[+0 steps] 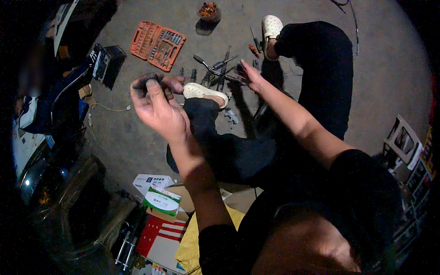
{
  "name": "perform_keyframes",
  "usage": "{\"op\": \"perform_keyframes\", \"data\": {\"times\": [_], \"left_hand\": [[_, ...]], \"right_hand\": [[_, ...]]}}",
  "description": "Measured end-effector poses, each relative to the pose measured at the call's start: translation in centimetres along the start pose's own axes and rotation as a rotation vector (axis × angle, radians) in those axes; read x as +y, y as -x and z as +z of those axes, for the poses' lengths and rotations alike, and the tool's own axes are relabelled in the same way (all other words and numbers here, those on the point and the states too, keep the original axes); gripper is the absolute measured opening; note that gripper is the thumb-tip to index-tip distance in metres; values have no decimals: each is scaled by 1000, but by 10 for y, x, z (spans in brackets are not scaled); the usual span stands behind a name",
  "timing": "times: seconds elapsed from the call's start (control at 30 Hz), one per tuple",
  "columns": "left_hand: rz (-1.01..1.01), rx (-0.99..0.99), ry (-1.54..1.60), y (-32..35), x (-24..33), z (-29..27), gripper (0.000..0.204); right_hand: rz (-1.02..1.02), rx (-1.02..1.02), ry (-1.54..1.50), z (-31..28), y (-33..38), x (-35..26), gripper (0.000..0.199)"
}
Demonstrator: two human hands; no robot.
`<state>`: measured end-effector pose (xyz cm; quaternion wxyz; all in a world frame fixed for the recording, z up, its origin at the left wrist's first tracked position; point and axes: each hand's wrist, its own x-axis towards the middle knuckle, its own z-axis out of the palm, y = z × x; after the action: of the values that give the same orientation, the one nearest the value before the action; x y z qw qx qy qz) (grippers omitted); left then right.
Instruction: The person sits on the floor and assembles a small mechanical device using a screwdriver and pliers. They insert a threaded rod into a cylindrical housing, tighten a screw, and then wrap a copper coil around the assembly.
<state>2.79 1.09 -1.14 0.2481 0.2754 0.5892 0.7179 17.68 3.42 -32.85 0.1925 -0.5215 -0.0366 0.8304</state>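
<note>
Black and greasy-looking, a small dark part sits pinched in the left hand, whose fingers are clenched round it, raised above the concrete floor and well short of the orange socket set that lies open farther out. To handle it well, I judge the grip should stay on the fingertips so the part can be turned and looked over, and it should be kept over the lap rather than over the floor, where a dropped piece would be hard to find against the dark cloth and shadow. The right hand reaches out to the right of the socket set, over a scatter of hand tools; its fingers look spread and released, though whether they touch a tool I cannot tell. Nearer than the socket set lie two pale clogs, worn on feet below dark trousers. Left of the set stands a dark boxy device with a white cable trailing from it; beyond the set sits a small pot of reddish bits. Cardboard boxes lie close to the body. What the part is stays unclear: it is blurred, mostly covered by the fingers, and the left edge of the view is nearly black.
</note>
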Motion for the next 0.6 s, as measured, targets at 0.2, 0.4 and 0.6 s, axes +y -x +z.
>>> {"op": "perform_keyframes", "data": {"times": [0.2, 0.4, 0.6], "left_hand": [[-172, 92, -92, -13, -2, 1, 9], [-177, 320, -99, -28, -10, -11, 12], [-119, 256, -104, -30, 16, -19, 14]], "right_hand": [[-264, 585, 953, -75, -104, 16, 34], [-353, 641, 1446, -75, -125, -16, 36], [-524, 777, 1644, -75, -163, -21, 16]]}}
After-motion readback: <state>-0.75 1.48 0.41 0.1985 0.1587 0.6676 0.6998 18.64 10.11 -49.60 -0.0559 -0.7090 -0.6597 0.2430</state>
